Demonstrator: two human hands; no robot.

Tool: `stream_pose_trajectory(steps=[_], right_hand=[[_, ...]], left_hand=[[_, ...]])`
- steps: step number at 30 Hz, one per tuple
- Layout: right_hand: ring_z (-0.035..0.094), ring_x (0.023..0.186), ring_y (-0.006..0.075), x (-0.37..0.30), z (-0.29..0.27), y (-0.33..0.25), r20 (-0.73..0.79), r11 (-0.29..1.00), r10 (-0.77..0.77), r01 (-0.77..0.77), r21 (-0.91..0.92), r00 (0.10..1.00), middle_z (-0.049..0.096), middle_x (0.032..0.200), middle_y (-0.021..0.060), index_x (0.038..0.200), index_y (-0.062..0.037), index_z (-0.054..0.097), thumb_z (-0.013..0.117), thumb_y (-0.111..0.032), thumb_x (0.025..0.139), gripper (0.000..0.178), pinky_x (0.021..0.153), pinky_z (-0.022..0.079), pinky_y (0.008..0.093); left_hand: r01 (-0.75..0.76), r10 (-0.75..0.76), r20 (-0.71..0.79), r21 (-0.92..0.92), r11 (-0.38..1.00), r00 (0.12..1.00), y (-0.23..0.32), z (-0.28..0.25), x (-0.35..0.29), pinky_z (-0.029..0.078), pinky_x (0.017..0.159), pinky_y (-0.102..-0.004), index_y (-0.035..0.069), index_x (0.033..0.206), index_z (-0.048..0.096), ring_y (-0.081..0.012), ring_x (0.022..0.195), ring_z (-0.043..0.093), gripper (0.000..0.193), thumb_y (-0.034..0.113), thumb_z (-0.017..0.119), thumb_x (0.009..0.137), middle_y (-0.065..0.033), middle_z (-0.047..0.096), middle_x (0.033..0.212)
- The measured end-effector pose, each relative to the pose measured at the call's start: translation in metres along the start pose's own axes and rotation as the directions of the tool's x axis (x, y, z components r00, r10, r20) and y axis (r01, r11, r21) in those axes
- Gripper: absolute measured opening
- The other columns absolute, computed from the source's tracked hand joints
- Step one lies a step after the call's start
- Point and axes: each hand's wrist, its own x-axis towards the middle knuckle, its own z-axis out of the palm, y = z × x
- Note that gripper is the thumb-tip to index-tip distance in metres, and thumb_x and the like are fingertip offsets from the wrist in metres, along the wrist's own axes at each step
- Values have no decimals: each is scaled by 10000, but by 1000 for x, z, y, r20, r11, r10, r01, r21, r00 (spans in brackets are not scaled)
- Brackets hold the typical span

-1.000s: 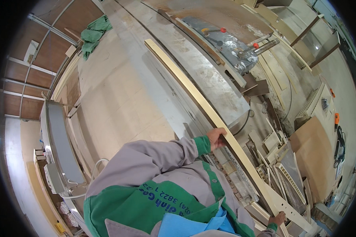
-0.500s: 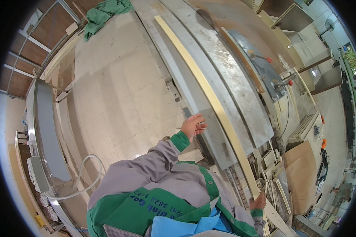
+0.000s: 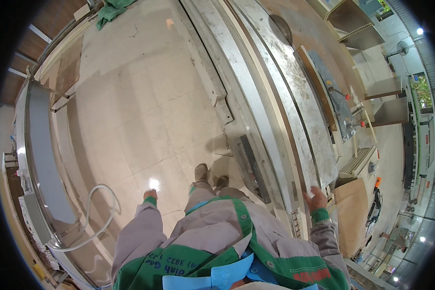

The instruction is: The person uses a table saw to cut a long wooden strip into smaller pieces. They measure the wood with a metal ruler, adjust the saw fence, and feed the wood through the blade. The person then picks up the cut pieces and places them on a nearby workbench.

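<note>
A long, narrow strip [image 3: 279, 104] with a brown face and pale edge lies lengthwise on the metal bed of a machine [image 3: 256, 113]. Close to the strip's near end is my right hand [image 3: 317, 199], its fingers apart and not wrapped round anything; whether a fingertip touches the strip I cannot tell. My left hand [image 3: 150, 195] hangs low at my left side, over the tiled floor, away from the machine. Its fingers are mostly hidden, and no object shows in it.
Levers with red knobs [image 3: 345, 96] stand on a plate across the bed. Brown cardboard [image 3: 350, 212] is right of my right hand. A bent pale hose [image 3: 88, 208] and a long grey-topped bench [image 3: 55, 159] are at left. Green cloth [image 3: 112, 12] lies far left.
My left hand has dropped from beside the bed to my left side. My right hand has let go of the strip's near end. The strip now shows a brown face and lies further right.
</note>
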Motion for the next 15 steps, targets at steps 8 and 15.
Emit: stream_pose_trajectory(steps=[8, 15], right_hand=[[418, 1421, 442, 182, 17, -175, -201, 957, -284, 264, -121, 938, 465, 1520, 272, 1546, 41, 370, 714, -529, 895, 931, 1200, 320, 501], [445, 1401, 422, 200, 50, -170, -305, 971, -183, 122, -207, 935, 510, 1464, 260, 1518, 1, 406, 608, -350, 998, 660, 1182, 320, 510]], left_hand=[[-47, 20, -270, -91, 995, 963, 83, 76, -58, 522, 864, -530, 114, 1128, 715, -370, 890, 717, 457, 477, 481, 978, -125, 773, 930], [106, 159, 151, -959, 262, 976, 306, 28, 80, 495, 593, -327, -26, 1166, 680, -166, 683, 617, 375, 283, 596, 970, -85, 677, 827]])
